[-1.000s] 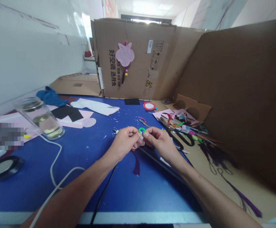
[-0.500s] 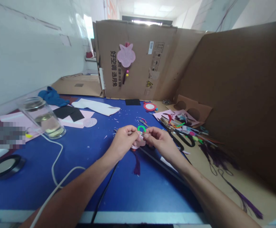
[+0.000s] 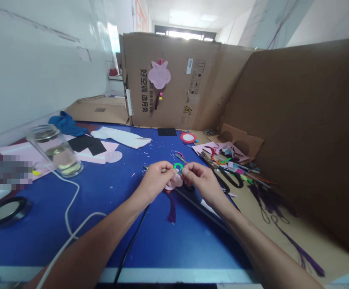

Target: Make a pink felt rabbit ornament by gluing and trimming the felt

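Observation:
My left hand and my right hand are close together over the middle of the blue table. Thumb and forefinger are pinched on each hand, and a small pale bit shows between the fingertips, too small to name. Just beyond them is a bright green ring. Below the fingertips is a pink paper cutout, partly hidden by my hands. A purple tassel trails from it toward me, with a small orange-red bead at its top. Whether the cutout is held or lies on the table, I cannot tell.
Black-handled scissors and craft scraps are at the right, with purple tassels nearer. On the left stand a glass cup, a black tape roll and a white cable. Cardboard walls enclose the back and right.
The view has shifted slightly. Both hands stay pinched together in nearly the same place, with the right fingertips a touch higher around the small pale bit.

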`<state>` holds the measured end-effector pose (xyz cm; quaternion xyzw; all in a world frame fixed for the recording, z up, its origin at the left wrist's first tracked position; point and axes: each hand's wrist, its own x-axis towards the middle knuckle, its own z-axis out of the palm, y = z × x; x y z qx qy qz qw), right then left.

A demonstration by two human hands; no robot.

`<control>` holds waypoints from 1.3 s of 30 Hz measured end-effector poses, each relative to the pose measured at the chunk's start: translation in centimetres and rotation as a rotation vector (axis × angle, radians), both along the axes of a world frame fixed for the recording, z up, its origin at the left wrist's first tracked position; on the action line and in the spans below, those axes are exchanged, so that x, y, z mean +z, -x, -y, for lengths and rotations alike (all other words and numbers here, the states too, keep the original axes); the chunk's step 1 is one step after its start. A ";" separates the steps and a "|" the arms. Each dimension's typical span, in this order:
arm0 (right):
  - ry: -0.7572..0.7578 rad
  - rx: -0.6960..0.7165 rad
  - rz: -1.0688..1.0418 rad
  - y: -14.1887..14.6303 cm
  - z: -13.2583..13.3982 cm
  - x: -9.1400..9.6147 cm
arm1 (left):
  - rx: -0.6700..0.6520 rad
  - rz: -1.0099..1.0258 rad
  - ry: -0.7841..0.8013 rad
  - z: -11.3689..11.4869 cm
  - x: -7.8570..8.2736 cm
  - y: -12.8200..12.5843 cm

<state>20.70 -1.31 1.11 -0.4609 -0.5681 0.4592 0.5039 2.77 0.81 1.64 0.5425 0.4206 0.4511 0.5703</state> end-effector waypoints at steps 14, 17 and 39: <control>-0.045 0.092 0.113 -0.4 -0.3 2.0 | -0.010 -0.065 -0.042 0.0 0.8 0.2; -0.038 0.064 0.100 0.0 0.1 2.3 | -0.024 -0.054 -0.055 0.2 1.3 0.2; -0.033 -0.115 0.024 2.7 0.9 -1.2 | 0.053 -0.046 -0.018 1.2 -0.1 0.6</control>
